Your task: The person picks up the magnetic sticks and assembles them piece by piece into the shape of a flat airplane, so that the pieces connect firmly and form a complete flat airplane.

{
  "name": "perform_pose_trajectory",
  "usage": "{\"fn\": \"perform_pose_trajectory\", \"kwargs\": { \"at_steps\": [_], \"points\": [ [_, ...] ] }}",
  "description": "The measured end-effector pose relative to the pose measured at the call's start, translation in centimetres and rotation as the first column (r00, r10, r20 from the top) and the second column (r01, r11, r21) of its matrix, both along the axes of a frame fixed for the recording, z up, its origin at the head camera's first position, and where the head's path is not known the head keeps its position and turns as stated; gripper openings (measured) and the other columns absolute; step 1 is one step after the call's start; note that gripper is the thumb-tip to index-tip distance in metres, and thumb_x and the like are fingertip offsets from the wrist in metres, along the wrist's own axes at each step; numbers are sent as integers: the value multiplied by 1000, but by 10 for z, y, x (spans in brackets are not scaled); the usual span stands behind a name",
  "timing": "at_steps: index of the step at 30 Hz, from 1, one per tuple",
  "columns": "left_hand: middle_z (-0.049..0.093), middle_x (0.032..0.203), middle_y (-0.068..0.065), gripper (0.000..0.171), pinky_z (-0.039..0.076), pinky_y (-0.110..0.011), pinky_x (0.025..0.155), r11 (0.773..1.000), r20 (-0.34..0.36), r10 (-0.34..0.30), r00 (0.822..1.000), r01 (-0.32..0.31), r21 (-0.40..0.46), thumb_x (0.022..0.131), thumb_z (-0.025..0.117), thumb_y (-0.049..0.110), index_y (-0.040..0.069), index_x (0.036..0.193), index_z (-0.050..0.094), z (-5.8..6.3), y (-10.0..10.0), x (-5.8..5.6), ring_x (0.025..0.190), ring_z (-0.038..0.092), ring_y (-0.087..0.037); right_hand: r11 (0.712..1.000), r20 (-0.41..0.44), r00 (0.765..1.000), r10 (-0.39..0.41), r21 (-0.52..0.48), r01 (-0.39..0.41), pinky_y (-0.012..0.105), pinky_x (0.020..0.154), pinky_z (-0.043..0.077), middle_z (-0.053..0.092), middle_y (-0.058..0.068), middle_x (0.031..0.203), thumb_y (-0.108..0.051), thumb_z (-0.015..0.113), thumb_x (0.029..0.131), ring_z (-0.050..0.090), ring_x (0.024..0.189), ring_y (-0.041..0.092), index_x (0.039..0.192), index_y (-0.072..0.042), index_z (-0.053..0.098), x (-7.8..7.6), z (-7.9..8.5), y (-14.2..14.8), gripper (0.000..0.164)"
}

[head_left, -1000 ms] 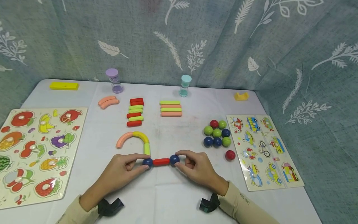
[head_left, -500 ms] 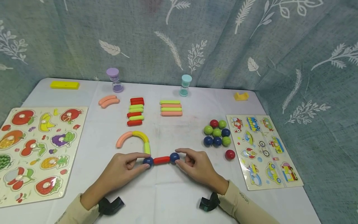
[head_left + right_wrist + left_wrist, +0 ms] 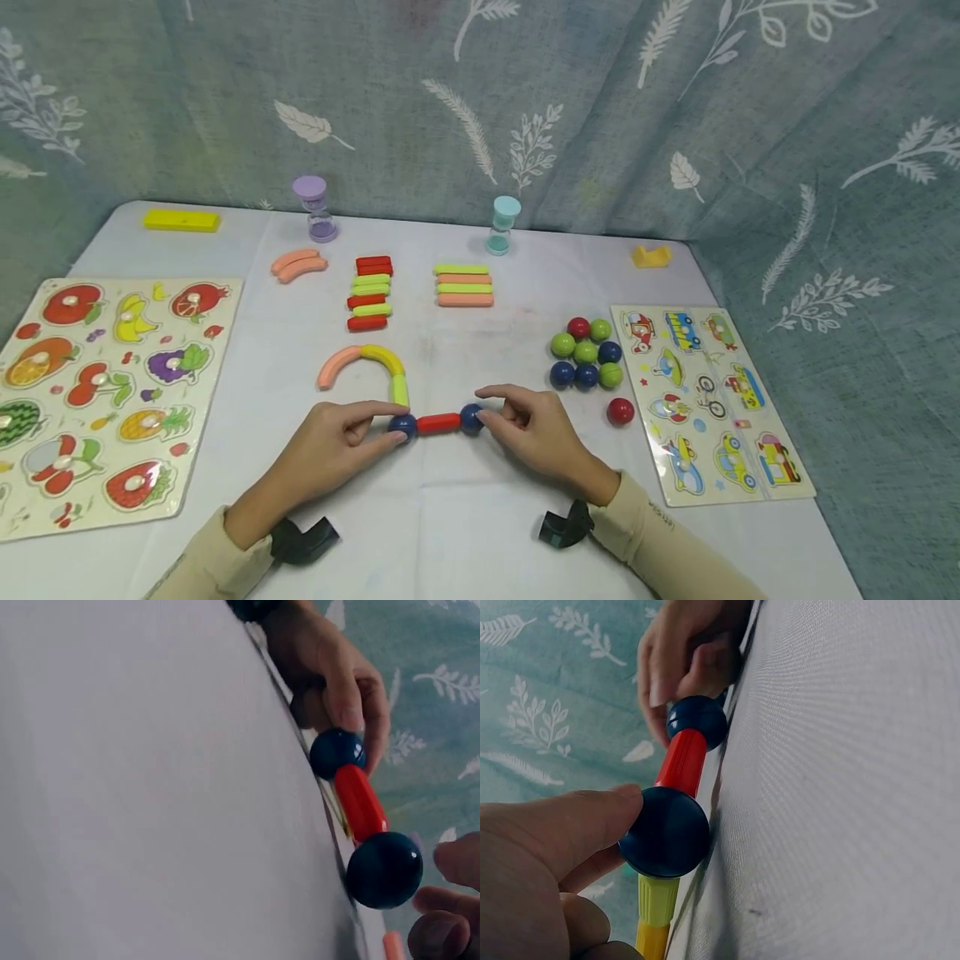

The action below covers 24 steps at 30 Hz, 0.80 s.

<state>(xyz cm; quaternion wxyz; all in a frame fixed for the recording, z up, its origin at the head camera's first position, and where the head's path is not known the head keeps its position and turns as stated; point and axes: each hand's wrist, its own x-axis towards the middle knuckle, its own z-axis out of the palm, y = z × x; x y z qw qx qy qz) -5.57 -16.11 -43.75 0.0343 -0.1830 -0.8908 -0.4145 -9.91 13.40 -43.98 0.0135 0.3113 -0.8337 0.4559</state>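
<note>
My left hand (image 3: 337, 437) pinches a dark blue ball (image 3: 402, 428) between thumb and index finger. From that ball a short red stick (image 3: 438, 423) runs right to a second blue ball (image 3: 471, 418). My right hand (image 3: 536, 429) is beside the second ball, its fingers spread; in the right wrist view a small gap shows between fingertips (image 3: 457, 859) and ball (image 3: 385, 870). Joined behind the left ball is a short green stick (image 3: 400, 390), then a curved yellow piece (image 3: 384, 357) and a curved pink piece (image 3: 337, 365), forming an arch.
Loose balls (image 3: 585, 352) in green, blue and red lie to the right. Short red and green sticks (image 3: 371, 286), longer sticks (image 3: 463, 288) and pink curves (image 3: 300, 268) lie behind. Fruit puzzle (image 3: 187, 417) and vehicle puzzle (image 3: 667, 492) flank them; two sand timers (image 3: 504, 225) stand at back.
My right fingers have loosened from the right blue ball and moved slightly off it. The left hand keeps its pinch. The head view has shifted a little.
</note>
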Motion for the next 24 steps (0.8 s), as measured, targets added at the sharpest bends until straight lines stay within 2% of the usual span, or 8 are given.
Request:
{"fn": "perform_pose_trajectory", "kwargs": {
  "at_steps": [3,6,9,13,16,19,22,24],
  "points": [
    [27,50,14,27,24,-23,42,1000,1,-1,1000,1,8,81,69,48,37,106,66,0,-2,0,44,24,-2,1000,-33,999,19,19,-18,22,44,32,46,-10,56,-33,62,90,40,48,6,109,-17,67,-12,20,-12,25],
    [27,50,13,27,24,-23,42,1000,0,0,1000,0,28,80,69,47,37,105,67,0,-3,1,43,24,-1,995,-117,990,73,76,-64,23,44,34,46,-11,56,-34,61,91,41,48,4,108,-18,68,-30,50,-34,25],
    [27,50,13,26,23,-24,42,998,5,-7,1000,7,59,81,70,46,37,104,67,0,-3,1,43,23,-2,983,-175,975,136,146,-111,23,46,36,48,-11,56,-35,61,91,42,49,4,108,-19,68,-58,81,-65,24],
    [27,50,12,25,23,-24,42,996,26,-21,999,19,83,81,69,47,38,104,67,-1,-1,-1,44,23,-2,949,-142,970,198,274,-153,24,50,35,50,-6,60,-36,59,91,44,51,8,107,-20,68,-105,107,-111,25],
    [28,49,12,26,23,-24,43,996,49,-27,998,23,81,80,68,48,40,105,67,-1,1,-3,44,24,-3,899,-98,966,238,398,-181,23,53,36,54,-5,65,-36,59,91,46,56,10,108,-22,68,-144,112,-144,24],
    [28,49,12,26,22,-24,42,997,64,-22,998,17,71,79,69,50,41,104,66,-2,0,-2,43,25,-3,827,-72,954,293,519,-215,21,58,38,58,-7,74,-36,59,91,48,64,9,107,-24,68,-175,105,-176,22],
    [28,49,13,25,22,-23,42,997,59,-17,998,12,77,79,69,50,42,103,66,-2,-3,0,43,25,-2,767,-50,939,339,593,-245,21,63,40,61,-7,82,-34,59,91,51,72,10,105,-24,69,-195,98,-207,20],
    [28,49,13,25,22,-23,42,996,53,-20,998,15,93,79,69,48,41,103,67,-2,-5,1,44,24,-1,749,-41,933,357,610,-259,21,65,41,62,-7,86,-33,60,91,51,76,10,105,-22,70,-204,91,-226,20]
  ]
}}
